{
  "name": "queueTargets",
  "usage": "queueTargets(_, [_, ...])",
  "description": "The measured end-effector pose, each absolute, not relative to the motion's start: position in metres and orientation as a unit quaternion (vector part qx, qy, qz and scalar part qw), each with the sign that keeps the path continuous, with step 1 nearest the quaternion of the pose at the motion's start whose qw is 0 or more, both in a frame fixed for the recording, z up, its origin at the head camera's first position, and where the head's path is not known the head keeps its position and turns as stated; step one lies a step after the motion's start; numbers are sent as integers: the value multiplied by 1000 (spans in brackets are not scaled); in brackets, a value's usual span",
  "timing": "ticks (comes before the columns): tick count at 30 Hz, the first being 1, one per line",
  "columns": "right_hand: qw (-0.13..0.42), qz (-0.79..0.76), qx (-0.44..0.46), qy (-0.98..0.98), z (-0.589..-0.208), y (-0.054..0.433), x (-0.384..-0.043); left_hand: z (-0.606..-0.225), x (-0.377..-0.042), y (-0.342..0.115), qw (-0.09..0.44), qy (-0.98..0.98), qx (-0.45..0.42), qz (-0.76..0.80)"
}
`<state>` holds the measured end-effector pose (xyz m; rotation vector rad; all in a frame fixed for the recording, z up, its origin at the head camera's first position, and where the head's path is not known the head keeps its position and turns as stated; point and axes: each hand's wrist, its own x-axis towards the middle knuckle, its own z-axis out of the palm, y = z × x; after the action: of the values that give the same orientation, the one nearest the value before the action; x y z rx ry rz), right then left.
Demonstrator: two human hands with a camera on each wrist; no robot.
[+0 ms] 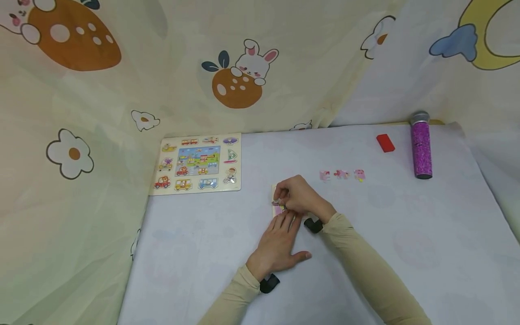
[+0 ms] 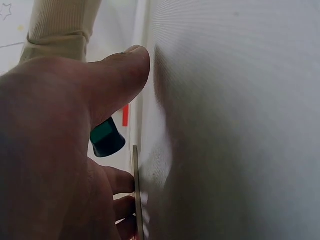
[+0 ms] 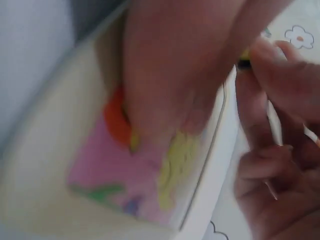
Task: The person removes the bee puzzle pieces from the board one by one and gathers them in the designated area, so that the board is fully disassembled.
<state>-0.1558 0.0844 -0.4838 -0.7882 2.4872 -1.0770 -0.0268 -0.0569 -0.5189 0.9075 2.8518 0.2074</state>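
Note:
My left hand [image 1: 278, 243] lies palm down with straight fingers and thumb spread to the side. Its fingertips press on a small cream puzzle board [image 3: 47, 190], whose recess shows a pink, orange and yellow picture. Over the far part of that board is my right hand [image 1: 299, 194], fingers bent. In the right wrist view its thumb and fingers pinch a small puzzle piece [image 3: 245, 59], mostly hidden, with a yellow and dark edge. Seen edge-on in the left wrist view, the board [image 2: 138, 180] runs under the left fingertips.
Several loose pink puzzle pieces [image 1: 341, 174] lie in a row to the right of the board. Farther back are a red block [image 1: 385, 143] and a purple glittery cylinder [image 1: 421, 146] with a grey top. A larger vehicle puzzle [image 1: 235, 180] lies at the back left, before the curtain [image 1: 183, 90].

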Motion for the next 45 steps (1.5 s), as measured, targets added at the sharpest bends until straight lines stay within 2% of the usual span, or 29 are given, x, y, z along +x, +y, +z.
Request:
queueTargets(7, [192, -362, -281, 868, -487, 84, -157, -520, -26, -57, 84, 947, 299, 75])
queueTargets(18, [178, -331, -279, 884, -476, 81, -149, -518, -27, -56, 87, 948, 299, 62])
queueTargets(29, [136, -296, -314, 892, -477, 83, -148, -516, -27, -57, 87, 948, 301, 62])
queueTargets(37, [151, -305, -310, 888, -476, 86, -149, -513, -29, -59, 94, 947, 298, 66])
queueTargets(45, [138, -294, -318, 891, -469, 85, -147, -516, -38, -61, 60, 940, 325, 82])
